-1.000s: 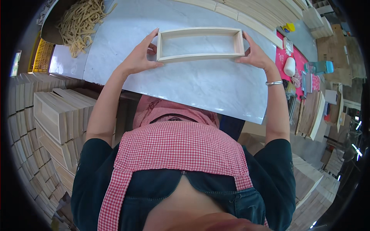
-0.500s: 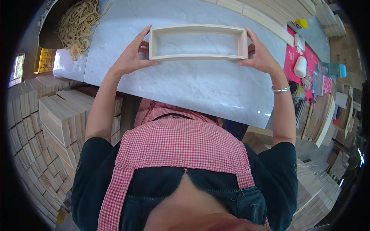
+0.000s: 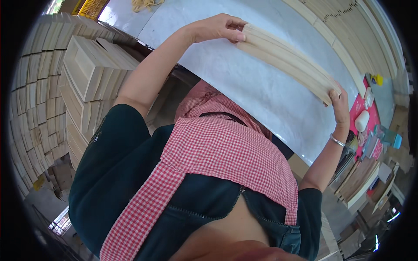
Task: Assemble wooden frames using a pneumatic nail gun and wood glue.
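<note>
A long, shallow box of pale wood (image 3: pixel 287 58) is held up off the white marble tabletop (image 3: pixel 244 87), turned so that only its side shows. My left hand (image 3: pixel 217 28) grips its left end, fingers curled over the edge. My right hand (image 3: pixel 339 102), with a silver bracelet at the wrist, holds the right end. Both arms reach out over a red-and-white checked apron.
Stacks of similar pale wooden boxes (image 3: pixel 82 74) stand at the left, beside and below the table. Flat wooden boards (image 3: pixel 344 26) lie along the far side. A red mat with a white roll (image 3: pixel 362 120) and small items sits at the right. Pale strands (image 3: pixel 146 4) lie at the far left end.
The box lay flat on the table between both hands; now it is lifted and tipped on edge. The view has swung left, toward the stacks.
</note>
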Demonstrator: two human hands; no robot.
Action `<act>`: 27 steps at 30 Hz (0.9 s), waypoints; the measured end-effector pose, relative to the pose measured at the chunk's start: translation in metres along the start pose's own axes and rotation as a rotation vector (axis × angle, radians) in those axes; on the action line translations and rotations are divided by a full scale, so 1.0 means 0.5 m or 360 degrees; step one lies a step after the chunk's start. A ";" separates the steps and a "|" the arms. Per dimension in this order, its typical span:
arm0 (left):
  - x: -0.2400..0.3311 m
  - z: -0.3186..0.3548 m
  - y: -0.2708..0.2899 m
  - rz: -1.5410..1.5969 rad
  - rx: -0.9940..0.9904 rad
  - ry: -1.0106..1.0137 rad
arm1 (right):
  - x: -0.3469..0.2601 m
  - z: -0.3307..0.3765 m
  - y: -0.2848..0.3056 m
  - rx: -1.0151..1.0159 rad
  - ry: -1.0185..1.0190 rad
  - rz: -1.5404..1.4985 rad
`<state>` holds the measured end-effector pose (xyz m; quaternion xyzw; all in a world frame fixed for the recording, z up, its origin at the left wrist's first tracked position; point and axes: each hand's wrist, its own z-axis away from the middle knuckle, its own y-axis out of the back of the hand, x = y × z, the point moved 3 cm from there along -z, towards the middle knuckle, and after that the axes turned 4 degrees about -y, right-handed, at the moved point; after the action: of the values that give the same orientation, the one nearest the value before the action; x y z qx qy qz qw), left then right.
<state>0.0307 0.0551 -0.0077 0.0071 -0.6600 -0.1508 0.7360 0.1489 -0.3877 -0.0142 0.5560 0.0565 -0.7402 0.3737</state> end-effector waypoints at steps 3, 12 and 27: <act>0.003 0.004 -0.002 0.0006 -0.0024 0.0016 | 0.004 0.024 -0.005 0.0008 -0.0144 -0.0078; 0.024 -0.002 -0.009 -0.0457 -0.0022 -0.0356 | -0.036 0.096 -0.036 0.0223 0.0207 0.0183; 0.008 -0.015 0.065 -0.0777 -0.0047 -0.0232 | 0.024 0.154 -0.083 0.0330 0.0019 0.0549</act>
<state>0.0453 0.0836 0.0021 0.1448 -0.6878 -0.3337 0.6281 0.0621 -0.4025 -0.0095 0.5973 -0.1140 -0.6638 0.4355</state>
